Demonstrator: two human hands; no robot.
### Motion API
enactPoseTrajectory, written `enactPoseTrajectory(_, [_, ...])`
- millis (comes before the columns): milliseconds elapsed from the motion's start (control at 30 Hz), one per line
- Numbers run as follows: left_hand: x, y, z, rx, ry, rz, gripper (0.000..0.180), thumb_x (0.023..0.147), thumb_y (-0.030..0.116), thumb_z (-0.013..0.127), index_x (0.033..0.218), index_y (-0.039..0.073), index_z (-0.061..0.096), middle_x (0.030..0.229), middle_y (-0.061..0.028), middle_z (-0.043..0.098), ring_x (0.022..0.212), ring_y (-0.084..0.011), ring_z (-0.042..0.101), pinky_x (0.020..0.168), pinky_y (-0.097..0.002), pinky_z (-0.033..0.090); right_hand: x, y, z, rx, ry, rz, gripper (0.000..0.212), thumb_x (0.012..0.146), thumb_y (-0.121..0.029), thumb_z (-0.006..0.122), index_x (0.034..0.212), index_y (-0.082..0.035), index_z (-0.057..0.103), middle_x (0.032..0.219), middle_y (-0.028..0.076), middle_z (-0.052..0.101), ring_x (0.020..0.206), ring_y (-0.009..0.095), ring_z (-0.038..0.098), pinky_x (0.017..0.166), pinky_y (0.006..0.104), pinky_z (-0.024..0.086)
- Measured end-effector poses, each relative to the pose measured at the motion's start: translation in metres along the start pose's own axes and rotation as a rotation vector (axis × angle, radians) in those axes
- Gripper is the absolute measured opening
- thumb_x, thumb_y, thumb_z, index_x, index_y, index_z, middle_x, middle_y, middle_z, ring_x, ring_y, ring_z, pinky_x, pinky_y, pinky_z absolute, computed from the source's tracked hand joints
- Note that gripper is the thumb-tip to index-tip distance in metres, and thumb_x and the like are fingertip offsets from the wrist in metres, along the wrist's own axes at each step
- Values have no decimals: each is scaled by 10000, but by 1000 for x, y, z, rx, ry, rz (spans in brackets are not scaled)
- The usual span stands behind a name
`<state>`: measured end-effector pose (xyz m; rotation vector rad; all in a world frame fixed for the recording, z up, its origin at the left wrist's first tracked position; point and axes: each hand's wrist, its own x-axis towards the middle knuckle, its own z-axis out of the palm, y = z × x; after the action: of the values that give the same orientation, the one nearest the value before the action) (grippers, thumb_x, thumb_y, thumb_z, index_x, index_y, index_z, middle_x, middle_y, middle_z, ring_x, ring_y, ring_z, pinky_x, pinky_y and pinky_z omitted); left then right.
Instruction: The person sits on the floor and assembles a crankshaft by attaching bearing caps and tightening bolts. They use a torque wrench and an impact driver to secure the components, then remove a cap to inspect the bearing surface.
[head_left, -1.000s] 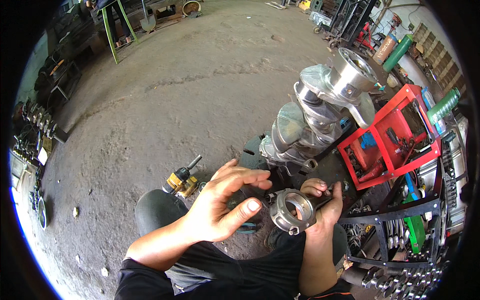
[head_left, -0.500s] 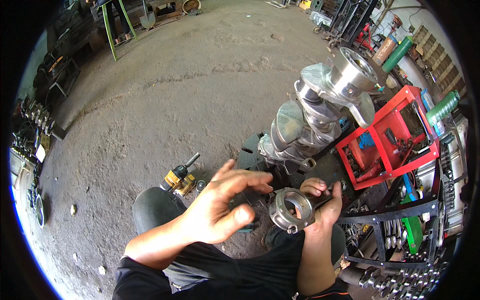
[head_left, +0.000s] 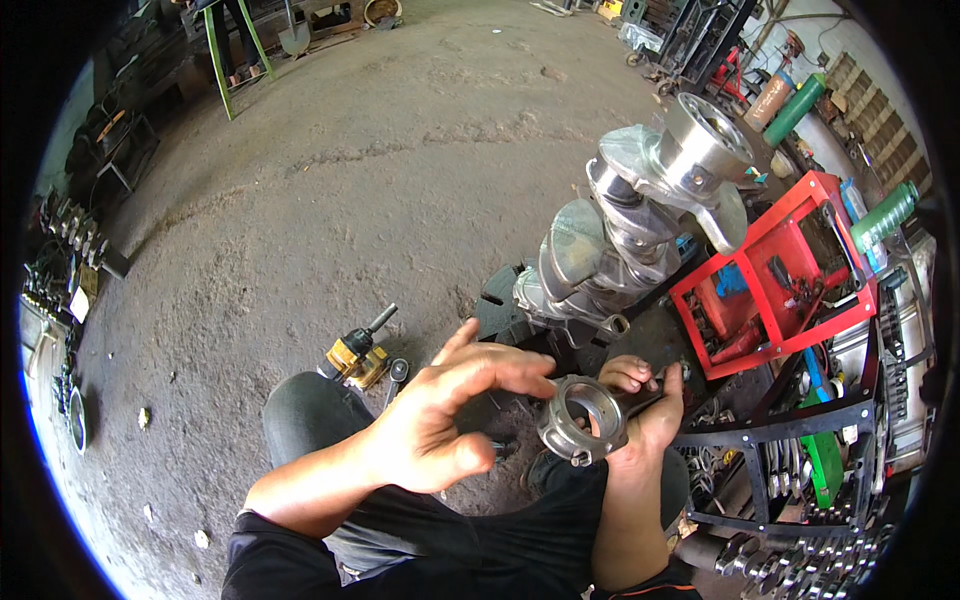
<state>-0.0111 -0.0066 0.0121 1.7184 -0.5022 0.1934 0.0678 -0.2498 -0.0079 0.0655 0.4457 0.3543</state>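
My right hand is closed around the shank of a metal connecting rod, whose big round end points left over my lap. Most of the shank is hidden by the fingers. My left hand is open, its fingers stretched toward the upper left rim of that ring; I cannot tell whether the fingertips touch it. Beyond both hands, a large shiny crankshaft stands on end, leaning right in the view. Near its foot, a metal piece with a small round eye sticks out.
A yellow and black impact wrench lies on the floor by my left knee, beside a ratchet. At right stands a red tool cart, and nearer, a black rack with metal parts. More crankshafts lie at lower right.
My left hand has shifted slightly right, its fingers nearer the ring, while its thumb has drawn back. The ratchet shows more fully. My right hand and the connecting rod stay nearly still.
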Motion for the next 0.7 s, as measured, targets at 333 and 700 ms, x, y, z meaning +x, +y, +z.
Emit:
enactPoseTrajectory(333, [0, -5, 5, -66, 90, 25, 958, 874, 820, 452, 1424, 35, 459, 1241, -144, 687, 1296, -301, 578, 1198, -602, 46, 0, 1, 1, -2, 5, -2, 583, 987, -598, 497, 670, -117, 408, 785, 58, 514, 706, 165, 506, 655, 286, 468])
enactPoseTrajectory(700, [-2, -9, 2, -19, 11, 11, 946, 899, 777, 471, 1452, 13, 409, 1228, -121, 682, 1305, -290, 563, 1185, -625, 70, 2, 2, 1, -11, -9, 2, 570, 990, -581, 497, 674, -115, 412, 793, 58, 515, 717, 168, 508, 667, 290, 465])
